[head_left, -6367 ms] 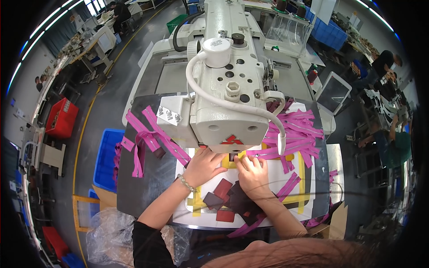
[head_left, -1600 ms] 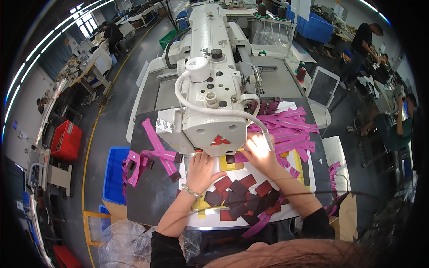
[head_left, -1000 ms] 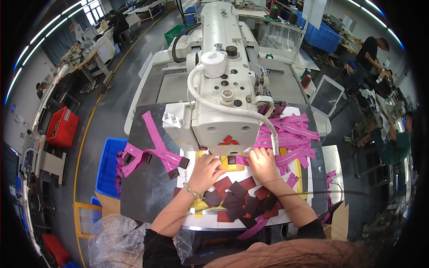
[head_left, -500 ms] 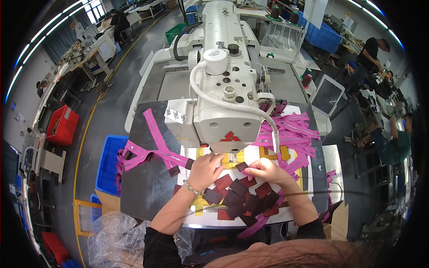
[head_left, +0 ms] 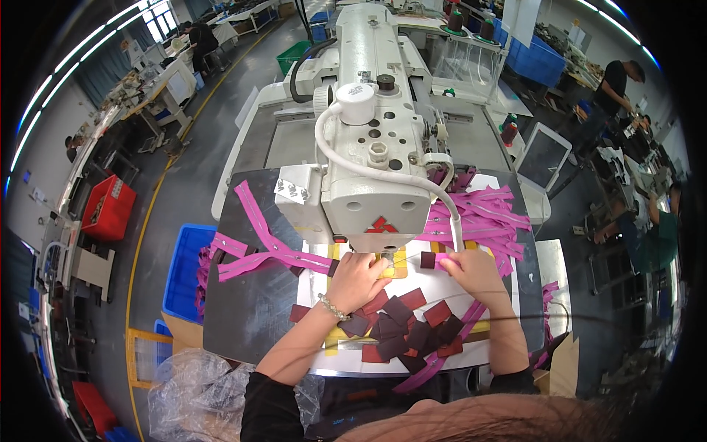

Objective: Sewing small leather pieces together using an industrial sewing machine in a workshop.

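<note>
A large white industrial sewing machine [head_left: 379, 195] stands in front of me. My left hand [head_left: 359, 281] is at its needle area, fingers bent together beside a yellow plate [head_left: 398, 268]; what the fingertips hold, if anything, is hidden. To the right, my right hand [head_left: 473, 278] pinches a magenta zipper [head_left: 444, 261], which has a dark patch [head_left: 427, 260] at its end pointing toward the needle. Another magenta zipper [head_left: 283, 259] runs from the left to my left wrist, with a dark end. Below both hands lies a loose heap of dark brown and reddish patches [head_left: 395, 324].
A pile of magenta zippers [head_left: 490, 221] lies right of the machine head. At left stand a blue bin [head_left: 184, 276] and a crumpled clear plastic bag [head_left: 195, 390]. A tablet-like screen [head_left: 543, 158] is at right. Another person [head_left: 615, 92] works farther back.
My right hand has moved right and up; the loose dark patch it pinched is now replaced by a zipper with a dark end. My left hand has shifted slightly right. The view has moved a little.
</note>
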`<control>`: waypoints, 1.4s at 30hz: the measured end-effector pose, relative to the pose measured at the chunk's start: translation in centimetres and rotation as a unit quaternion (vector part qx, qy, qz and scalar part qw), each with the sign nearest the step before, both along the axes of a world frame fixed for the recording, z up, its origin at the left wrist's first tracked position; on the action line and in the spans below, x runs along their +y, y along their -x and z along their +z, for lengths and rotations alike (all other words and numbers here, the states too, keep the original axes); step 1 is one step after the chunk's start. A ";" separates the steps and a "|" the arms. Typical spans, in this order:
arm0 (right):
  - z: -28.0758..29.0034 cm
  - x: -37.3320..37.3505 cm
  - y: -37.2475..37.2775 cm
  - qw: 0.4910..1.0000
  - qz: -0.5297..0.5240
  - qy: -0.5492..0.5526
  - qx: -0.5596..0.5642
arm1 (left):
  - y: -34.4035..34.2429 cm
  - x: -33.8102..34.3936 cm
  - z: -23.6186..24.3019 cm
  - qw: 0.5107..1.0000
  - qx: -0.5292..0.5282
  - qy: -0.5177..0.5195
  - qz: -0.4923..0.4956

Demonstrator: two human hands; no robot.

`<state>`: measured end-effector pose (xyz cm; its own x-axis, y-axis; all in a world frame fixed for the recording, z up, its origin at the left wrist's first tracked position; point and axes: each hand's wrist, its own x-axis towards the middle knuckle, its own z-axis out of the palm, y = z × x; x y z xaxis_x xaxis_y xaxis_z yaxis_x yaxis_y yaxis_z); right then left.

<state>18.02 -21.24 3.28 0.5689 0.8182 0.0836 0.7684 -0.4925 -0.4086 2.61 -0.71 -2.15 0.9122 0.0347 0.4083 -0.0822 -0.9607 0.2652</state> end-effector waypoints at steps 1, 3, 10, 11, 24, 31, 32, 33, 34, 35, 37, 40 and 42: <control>0.7 0.0 0.1 0.999 -0.037 -0.020 0.016 | 0.0 0.1 -0.2 1.000 0.001 0.007 0.011; 1.4 0.1 0.2 0.996 -0.073 -0.041 0.031 | 0.1 0.1 -0.4 1.000 -0.001 0.013 0.014; 0.2 -0.3 -0.9 0.952 0.054 -0.068 0.293 | 0.1 -0.1 -0.3 0.999 0.002 0.044 0.013; 0.2 -0.2 -0.8 0.925 0.119 -0.080 0.351 | 0.1 -0.1 -0.2 0.999 0.001 0.043 0.012; 1.6 -0.2 0.6 0.714 0.504 0.024 0.486 | 1.9 -1.3 2.1 0.994 -0.037 0.079 -0.068; 0.5 1.6 2.3 0.812 0.311 0.048 0.492 | 2.4 -0.8 2.1 0.715 0.083 0.678 -0.152; 0.7 2.0 2.5 0.804 0.239 0.108 0.534 | 2.5 -0.7 1.9 0.714 0.082 0.679 -0.148; 0.3 2.1 2.5 0.798 0.207 0.141 0.548 | 2.4 -0.6 1.9 0.729 0.095 0.668 -0.114; -0.2 2.2 2.6 0.795 0.209 0.145 0.550 | 2.4 -0.4 1.9 0.742 0.107 0.657 -0.078; -0.9 2.3 2.8 0.790 0.201 0.116 0.568 | 2.1 -0.4 1.8 0.761 0.087 0.640 -0.061; -2.4 2.5 2.8 0.778 0.196 0.094 0.589 | 1.9 0.2 1.2 0.750 0.092 0.654 -0.040; -3.6 2.6 2.6 0.789 0.211 0.072 0.573 | 1.7 0.8 1.5 0.725 0.100 0.681 -0.021; -3.2 2.7 2.6 0.789 0.213 0.062 0.573 | 1.7 0.9 1.4 0.721 0.102 0.684 -0.039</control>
